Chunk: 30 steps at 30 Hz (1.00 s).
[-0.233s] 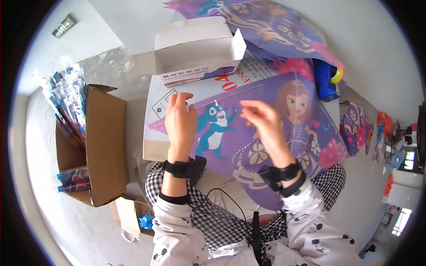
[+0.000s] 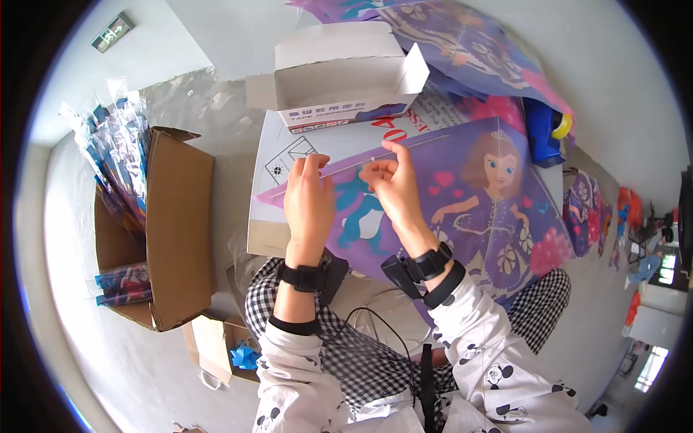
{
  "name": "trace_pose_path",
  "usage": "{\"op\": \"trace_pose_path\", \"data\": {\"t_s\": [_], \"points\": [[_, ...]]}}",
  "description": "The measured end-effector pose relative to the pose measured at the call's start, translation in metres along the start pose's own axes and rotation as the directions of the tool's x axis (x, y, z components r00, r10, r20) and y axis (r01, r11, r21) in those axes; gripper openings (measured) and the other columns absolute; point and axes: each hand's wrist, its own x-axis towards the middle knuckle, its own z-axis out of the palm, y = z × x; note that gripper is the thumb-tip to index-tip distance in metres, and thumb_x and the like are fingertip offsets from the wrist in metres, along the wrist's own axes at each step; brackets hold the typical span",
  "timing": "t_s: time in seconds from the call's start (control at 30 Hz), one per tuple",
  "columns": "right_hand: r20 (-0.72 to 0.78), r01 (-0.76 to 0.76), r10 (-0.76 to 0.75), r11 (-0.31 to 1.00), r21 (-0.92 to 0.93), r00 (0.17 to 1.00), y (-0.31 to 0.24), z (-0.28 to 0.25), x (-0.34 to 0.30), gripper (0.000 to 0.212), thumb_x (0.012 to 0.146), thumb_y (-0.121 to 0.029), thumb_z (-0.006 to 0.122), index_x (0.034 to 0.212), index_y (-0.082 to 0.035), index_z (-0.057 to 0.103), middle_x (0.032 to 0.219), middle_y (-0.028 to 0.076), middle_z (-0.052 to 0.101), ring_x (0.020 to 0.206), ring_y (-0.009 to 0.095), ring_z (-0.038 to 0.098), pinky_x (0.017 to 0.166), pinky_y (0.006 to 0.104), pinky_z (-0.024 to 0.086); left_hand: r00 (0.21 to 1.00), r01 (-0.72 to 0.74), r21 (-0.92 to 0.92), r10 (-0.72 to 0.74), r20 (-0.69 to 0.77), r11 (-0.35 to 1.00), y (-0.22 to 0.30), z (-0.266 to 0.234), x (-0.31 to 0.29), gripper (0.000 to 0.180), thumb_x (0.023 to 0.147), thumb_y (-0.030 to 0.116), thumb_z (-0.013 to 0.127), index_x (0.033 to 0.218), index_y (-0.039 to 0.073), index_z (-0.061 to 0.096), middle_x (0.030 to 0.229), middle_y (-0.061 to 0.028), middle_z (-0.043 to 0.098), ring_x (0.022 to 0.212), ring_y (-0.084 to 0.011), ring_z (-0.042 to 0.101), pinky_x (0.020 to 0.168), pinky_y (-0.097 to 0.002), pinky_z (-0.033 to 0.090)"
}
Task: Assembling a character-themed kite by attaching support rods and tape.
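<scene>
A purple printed kite sheet (image 2: 462,195) with a princess and a blue rabbit lies across a white box top in front of me. A thin rod runs along its upper edge. At that edge, toward the kite's left point, my left hand (image 2: 310,206) has its fingers curled closed; what they hold, if anything, is hidden. Just right of it, over the rabbit picture, my right hand (image 2: 398,191) is closed with thumb and fingers pinched. Anything in that pinch is too small to make out. A small white piece (image 2: 372,160) shows at the rod beside its fingertips.
An open white carton (image 2: 339,90) stands behind the kite. A blue tape dispenser (image 2: 543,141) sits at the right corner, with more printed sheets (image 2: 462,43) behind. To my left, a brown cardboard box (image 2: 180,231) holds several plastic-wrapped packs (image 2: 119,155).
My right hand has moved left, from over the kite's middle to close beside my left hand, and its fingers have drawn together. My left hand remains at the kite's edge.
</scene>
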Motion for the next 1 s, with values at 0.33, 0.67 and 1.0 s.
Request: {"op": "trace_pose_path", "data": {"t_s": [0.33, 0.67, 1.0], "points": [[-0.057, 0.082, -0.092, 0.984, -0.158, 0.994, 0.01, 0.03, 0.011, 0.045, 0.075, 0.007, 0.071, 0.105, 0.0, 0.039, 0.097, 0.011, 0.049, 0.071, 0.018, 0.062, 0.063, 0.0295, 0.051, 1.0, 0.012, 0.005, -0.012, 0.013, 1.0, -0.01, 0.003, -0.001, 0.028, 0.08, -0.001, 0.059, 0.107, 0.006, 0.059, 0.102, -0.0123, 0.06, 0.099, -0.0333, 0.059, 0.078, -0.0431, 0.052], [-0.159, -0.01, -0.038, 0.956, -0.292, 0.987, 0.014, 0.034, 0.024, 0.041, 0.068, -0.001, 0.076, 0.093, 0.0, 0.044, 0.08, 0.011, 0.053, 0.07, 0.026, 0.059, 0.063, 0.0362, 0.05, 0.998, -0.037, 0.062, 0.034, 0.049, 0.997, -0.003, 0.006, 0.0, 0.032, 0.08, -0.002, 0.06, 0.11, 0.008, 0.062, 0.106, -0.0127, 0.06, 0.105, -0.0341, 0.056, 0.083, -0.0431, 0.051], [-0.159, -0.092, 0.048, 0.954, -0.284, 0.986, 0.006, 0.035, 0.022, 0.04, 0.069, 0.0, 0.075, 0.097, 0.003, 0.046, 0.079, 0.013, 0.058, 0.071, 0.027, 0.063, 0.065, 0.037, 0.052, 0.996, -0.071, 0.098, 0.065, 0.058, 0.993, -0.005, 0.009, 0.0, 0.035, 0.079, -0.002, 0.061, 0.112, 0.009, 0.062, 0.104, -0.0128, 0.06, 0.105, -0.0343, 0.056, 0.083, -0.0429, 0.051]]}}
